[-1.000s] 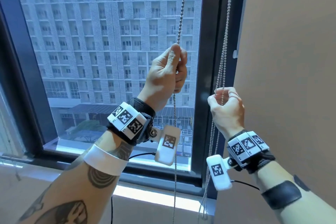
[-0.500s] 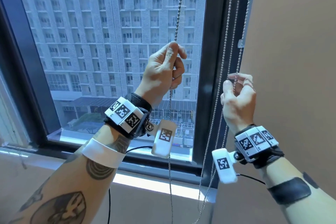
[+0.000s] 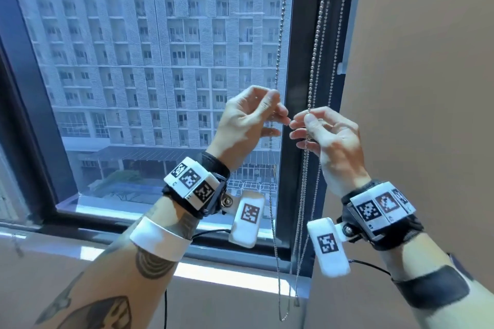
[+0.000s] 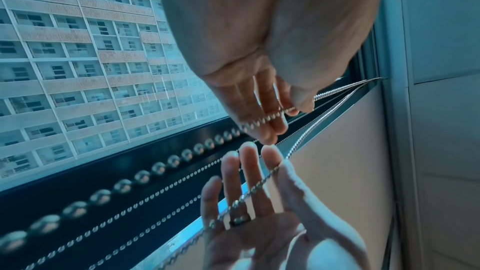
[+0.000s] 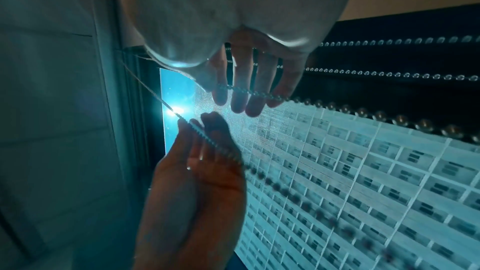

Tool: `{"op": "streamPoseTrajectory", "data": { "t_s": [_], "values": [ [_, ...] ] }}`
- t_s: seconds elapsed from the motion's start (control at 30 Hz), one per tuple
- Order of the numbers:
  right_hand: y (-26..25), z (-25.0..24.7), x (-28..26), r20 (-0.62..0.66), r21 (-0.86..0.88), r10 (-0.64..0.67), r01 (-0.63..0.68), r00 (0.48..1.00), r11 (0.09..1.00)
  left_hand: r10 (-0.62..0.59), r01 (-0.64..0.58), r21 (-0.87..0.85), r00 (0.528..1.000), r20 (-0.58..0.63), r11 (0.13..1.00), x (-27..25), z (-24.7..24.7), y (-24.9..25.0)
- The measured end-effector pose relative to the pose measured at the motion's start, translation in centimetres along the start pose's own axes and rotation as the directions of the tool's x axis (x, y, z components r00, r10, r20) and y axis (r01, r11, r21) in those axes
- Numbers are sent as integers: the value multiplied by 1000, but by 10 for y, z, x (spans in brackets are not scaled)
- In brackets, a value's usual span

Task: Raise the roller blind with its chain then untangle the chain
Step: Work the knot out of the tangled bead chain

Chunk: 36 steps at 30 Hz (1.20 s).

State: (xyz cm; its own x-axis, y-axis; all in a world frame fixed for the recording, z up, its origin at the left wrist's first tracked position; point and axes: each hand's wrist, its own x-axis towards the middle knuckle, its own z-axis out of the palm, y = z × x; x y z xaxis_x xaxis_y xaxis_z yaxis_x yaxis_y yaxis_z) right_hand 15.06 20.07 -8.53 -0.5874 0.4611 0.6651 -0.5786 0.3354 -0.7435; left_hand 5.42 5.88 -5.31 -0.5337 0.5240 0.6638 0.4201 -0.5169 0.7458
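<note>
Two hands are meeting in front of the window frame [image 3: 299, 67], each working a strand of the bead chain [image 3: 316, 43]. The left hand [image 3: 247, 121] is pinching one strand [image 3: 280, 35] between thumb and forefinger, its other fingers hanging loosely extended; that strand is running up across the glass [image 3: 160, 61] and dropping down past the wrist. The right hand [image 3: 330, 133] is pinching a second strand [image 3: 310, 93] at thumb tip and forefinger, the remaining fingers lying relaxed behind it. Fingertips of the two hands are sitting just beside each other, nearly touching.

From the left wrist view, the left hand [image 4: 259, 65] is showing its strand [image 4: 262, 119] crossing the fingers, and the right hand [image 4: 265, 208], with a ring [image 4: 240, 219] on one finger, is lying below with its strand running across the palm. From the right wrist view, the right hand [image 5: 249, 69] is sitting above and the left hand [image 5: 197, 171] below, each with beads crossing the fingers.

More strands are hanging along the dark frame beside the beige wall [image 3: 427, 88], looping low near the sill [image 3: 227, 275]. Whether they are crossed I cannot tell.
</note>
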Motion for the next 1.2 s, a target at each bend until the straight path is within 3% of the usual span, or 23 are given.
{"op": "streamPoseTrajectory", "data": {
  "t_s": [0.17, 0.4, 0.5, 0.6, 0.73, 0.87, 0.97, 1.07, 1.2],
  "values": [
    [-6, 5, -6, 104, 168, 125, -141, 987, 976, 57, -55, 111, 998, -18, 992, -1, 10, -10],
    [25, 5, -33, 98, 102, 142, -152, 985, 983, 111, -111, 305, 994, 15, 946, -8, 12, -11],
    [32, 1, -46, 133, 122, 189, -205, 973, 971, 148, -195, 320, 975, 167, 927, -21, 5, -13],
    [39, -3, -57, 186, 80, 205, -222, 961, 972, 97, -253, 380, 918, 384, 890, -35, -1, -17],
    [47, -6, -72, 258, -10, 258, -264, 931, 964, 11, -289, 495, 872, 490, 819, -44, -7, -30],
    [43, -16, -75, 377, -108, 264, -240, 888, 965, -41, -251, 569, 892, 450, 783, -47, -15, -33],
    [25, -32, -59, 425, -167, 207, -148, 881, 975, -44, -289, 634, 889, 456, 717, -45, -20, -27],
    [3, -40, -37, 404, -156, 148, -92, 903, 984, -60, -286, 659, 890, 451, 696, -41, -23, -24],
    [-17, -39, -12, 370, -56, 130, -118, 920, 991, -101, -217, 657, 906, 411, 722, -39, -19, -7]
  ]
}}
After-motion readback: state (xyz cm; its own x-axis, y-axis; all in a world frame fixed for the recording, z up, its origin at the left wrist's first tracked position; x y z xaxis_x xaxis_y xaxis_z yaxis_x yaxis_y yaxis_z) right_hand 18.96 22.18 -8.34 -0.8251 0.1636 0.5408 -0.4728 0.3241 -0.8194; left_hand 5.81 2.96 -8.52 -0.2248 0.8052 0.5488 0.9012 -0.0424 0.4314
